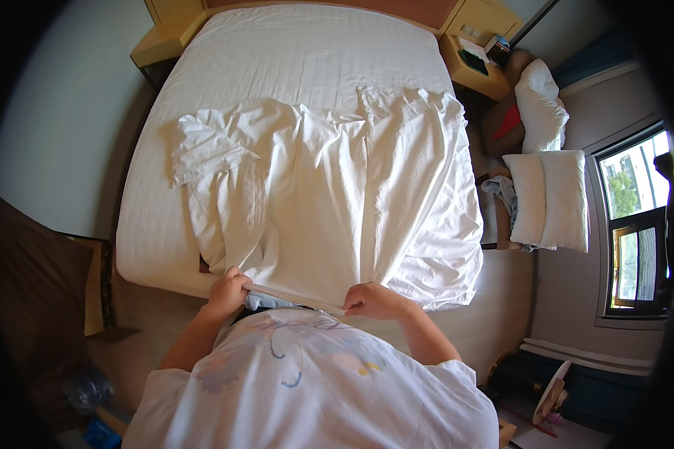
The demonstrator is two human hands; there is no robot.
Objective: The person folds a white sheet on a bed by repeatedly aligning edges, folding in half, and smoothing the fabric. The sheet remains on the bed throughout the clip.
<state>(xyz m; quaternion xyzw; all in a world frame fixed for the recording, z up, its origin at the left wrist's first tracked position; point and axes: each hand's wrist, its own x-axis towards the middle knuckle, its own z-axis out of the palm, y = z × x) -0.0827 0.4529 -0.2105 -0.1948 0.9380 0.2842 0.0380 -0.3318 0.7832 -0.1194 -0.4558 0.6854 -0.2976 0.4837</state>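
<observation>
Before me is a bed whose mattress has a white sheet over it. A loose white cotton cover, possibly a duvet cover, lies rumpled across its lower half and reaches to my waist. My left hand grips one end of the cover's hemmed edge, and my right hand pinches the same edge further right. Between the two hands the hem is drawn fairly straight, just above my shirt. Folds and creases run up the cover towards its gathered far edge.
At the right, two white pillows rest on a chair, with another white pillow behind them. Wooden nightstands flank the bed head, the right one holding several items. A window is at right, and a round table stands lower right.
</observation>
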